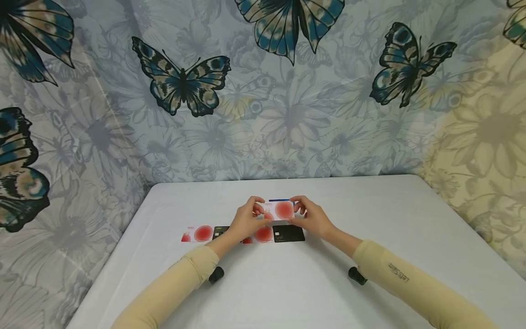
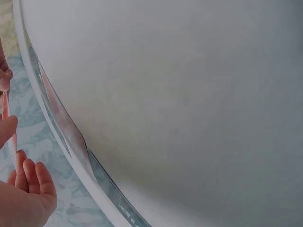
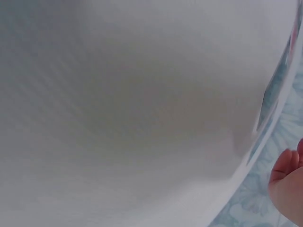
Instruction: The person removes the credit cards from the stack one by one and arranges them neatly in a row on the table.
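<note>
Both hands hold up a white card with a red circle (image 1: 284, 210) above the table. My left hand (image 1: 248, 220) pinches its left edge, and my right hand (image 1: 313, 218) pinches the right edge. Below them, cards lie in a row: a white-and-red card (image 1: 203, 233) at the left, a black card (image 1: 220, 231) partly behind the left forearm, another white-and-red card (image 1: 264, 234), and a black VIP card (image 1: 289, 233) at the right end. In the left wrist view, the left hand (image 2: 29, 198) holds the card (image 2: 13, 142) edge-on. Only part of the right hand (image 3: 289, 189) shows in the right wrist view.
A blue-edged flat thing (image 1: 279, 200) shows just behind the held card; how it lies is unclear. The white table (image 1: 263, 292) ends at a fabric backdrop (image 1: 287, 137) with butterflies. Dark wrist devices (image 1: 216, 275) hang under the sleeves.
</note>
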Motion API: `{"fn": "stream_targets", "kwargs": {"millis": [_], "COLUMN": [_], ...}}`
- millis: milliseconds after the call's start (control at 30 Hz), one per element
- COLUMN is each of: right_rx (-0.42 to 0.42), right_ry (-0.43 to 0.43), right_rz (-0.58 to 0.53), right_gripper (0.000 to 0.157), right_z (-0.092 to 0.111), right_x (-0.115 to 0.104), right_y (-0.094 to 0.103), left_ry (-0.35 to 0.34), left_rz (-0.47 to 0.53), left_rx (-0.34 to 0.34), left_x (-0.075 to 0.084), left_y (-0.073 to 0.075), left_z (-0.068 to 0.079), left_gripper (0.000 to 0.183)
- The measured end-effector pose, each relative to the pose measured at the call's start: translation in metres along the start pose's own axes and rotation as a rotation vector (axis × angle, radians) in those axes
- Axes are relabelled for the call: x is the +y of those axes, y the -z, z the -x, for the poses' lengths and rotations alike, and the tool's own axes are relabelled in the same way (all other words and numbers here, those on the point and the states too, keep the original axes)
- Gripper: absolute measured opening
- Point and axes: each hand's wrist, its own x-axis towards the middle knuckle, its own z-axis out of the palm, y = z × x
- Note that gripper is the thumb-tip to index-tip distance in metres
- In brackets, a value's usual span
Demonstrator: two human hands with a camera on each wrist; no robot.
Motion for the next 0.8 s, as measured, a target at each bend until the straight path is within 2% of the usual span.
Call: {"fn": "stream_targets", "kwargs": {"millis": [267,400,800], "right_rx": [-0.013,-0.008,-0.022], "right_ry": [-0.04,-0.014,0.018], "right_rz": [0.02,0.026,0.023], "right_gripper": [0.053,0.053,0.053], "right_z": [0.017,0.023,0.04], "right_x": [-0.003,-0.004,-0.005], "right_y": [-0.003,-0.002,0.0], "left_ry": [-0.004,-0.022,-0.045], "left_rz": [-0.005,0.001,-0.036], "left_rx": [-0.023,-0.023,-0.078], "left_x": [0.007,0.009,0.015], "left_y": [0.0,-0.001,-0.002], "left_z": [0.018,0.024,0.04], "left_gripper": [0.054,0.053,0.052]}}
